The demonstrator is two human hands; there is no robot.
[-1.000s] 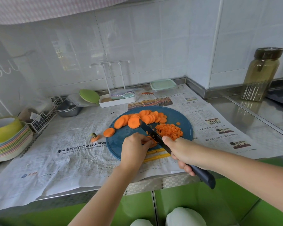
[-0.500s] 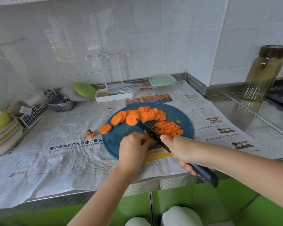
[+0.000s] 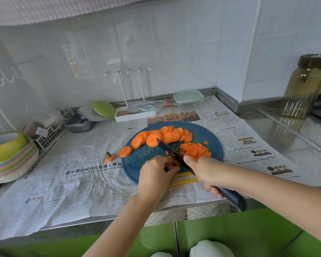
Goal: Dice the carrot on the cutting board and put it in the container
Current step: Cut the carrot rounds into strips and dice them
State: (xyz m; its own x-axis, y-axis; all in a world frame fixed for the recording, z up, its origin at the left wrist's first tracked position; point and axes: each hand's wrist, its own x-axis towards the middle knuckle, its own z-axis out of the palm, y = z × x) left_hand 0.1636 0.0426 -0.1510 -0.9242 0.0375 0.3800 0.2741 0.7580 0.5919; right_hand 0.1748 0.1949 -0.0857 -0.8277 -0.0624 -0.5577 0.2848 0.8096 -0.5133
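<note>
A round blue cutting board [image 3: 209,140] lies on newspaper. Orange carrot slices [image 3: 163,137] are fanned along its far edge, and one slice [image 3: 125,151] sits at its left rim. A heap of diced carrot [image 3: 195,150] lies on the right. My right hand [image 3: 202,170] grips a dark-handled knife [image 3: 167,148], blade angled across the board. My left hand [image 3: 156,173] holds down a few carrot pieces [image 3: 171,165] right beside the blade. A clear container with a pale green lid [image 3: 188,96] stands at the back.
A carrot top [image 3: 109,157] lies on the newspaper left of the board. Stacked pastel bowls [image 3: 11,164], a white wire basket [image 3: 50,134], metal trays [image 3: 80,123] and a white rack tray [image 3: 135,113] line the left and back. A tall jar [image 3: 304,86] stands right.
The knife blade and both hands stay at the board's near edge with only small chopping motion. The camera view has shifted slightly.
</note>
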